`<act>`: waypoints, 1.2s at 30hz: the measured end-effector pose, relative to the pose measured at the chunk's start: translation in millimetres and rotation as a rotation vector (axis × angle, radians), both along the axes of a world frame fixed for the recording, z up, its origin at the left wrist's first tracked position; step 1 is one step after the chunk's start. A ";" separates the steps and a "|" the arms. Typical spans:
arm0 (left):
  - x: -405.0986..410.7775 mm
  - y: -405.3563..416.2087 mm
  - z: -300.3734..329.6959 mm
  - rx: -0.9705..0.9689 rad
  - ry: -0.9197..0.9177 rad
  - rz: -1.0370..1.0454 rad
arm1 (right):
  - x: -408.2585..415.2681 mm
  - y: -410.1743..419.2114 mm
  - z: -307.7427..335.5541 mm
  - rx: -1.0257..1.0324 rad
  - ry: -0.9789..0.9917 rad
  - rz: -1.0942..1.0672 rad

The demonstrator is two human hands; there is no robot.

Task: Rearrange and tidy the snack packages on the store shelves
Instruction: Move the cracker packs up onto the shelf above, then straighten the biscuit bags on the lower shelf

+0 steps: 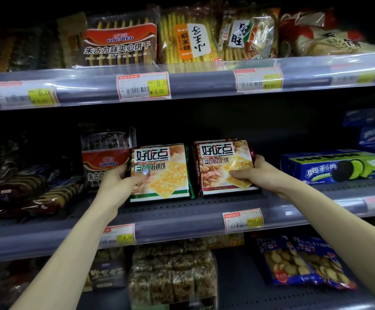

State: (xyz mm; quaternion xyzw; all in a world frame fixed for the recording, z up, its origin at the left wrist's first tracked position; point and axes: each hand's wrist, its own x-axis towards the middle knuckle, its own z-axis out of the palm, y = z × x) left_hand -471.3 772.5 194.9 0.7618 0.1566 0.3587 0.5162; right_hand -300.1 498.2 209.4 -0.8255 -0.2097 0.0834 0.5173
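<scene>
Two square biscuit packs stand upright side by side on the middle shelf (204,204). My left hand (117,184) grips the left edge of the green-trimmed pack (166,168), thumb across its front. On the right, the maroon-trimmed pack (217,162) is held at its right edge by my right hand (255,173), thumb on its front. More packs of the same kind stand behind each one.
A red-labelled Yinored biscuit pack (101,157) stands just left of my left hand, with dark snack bags (25,189) beyond. Blue Oreo boxes (332,166) sit to the right. The top shelf holds cracker bags (186,36); the bottom shelf holds nut bars (173,276) and blue biscuit bags (302,262).
</scene>
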 end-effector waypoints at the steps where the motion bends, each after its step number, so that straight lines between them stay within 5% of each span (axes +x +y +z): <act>1: -0.6 -2.0 0.0 0.020 0.003 0.028 | -1.5 0.2 -0.1 -0.009 -0.007 -0.009; 8: -18.5 -41.3 -0.6 0.475 -0.082 0.310 | -22.5 -7.1 -6.6 -0.142 -0.258 -0.097; 15: -30.4 -125.7 -26.0 0.797 -0.225 0.121 | -57.1 -41.0 -35.5 -0.061 -0.897 -0.190; 23: -0.2 -214.6 -99.2 1.031 -0.085 -0.124 | -51.9 -116.3 -108.5 -0.067 -1.395 0.024; 29: 43.4 -248.7 -163.1 0.816 0.343 -0.177 | -9.0 -173.8 -183.4 -0.344 -1.081 0.035; 36: 102.5 -276.3 -216.5 0.402 0.617 -0.160 | 34.3 -204.1 -239.4 -0.508 -0.290 -0.200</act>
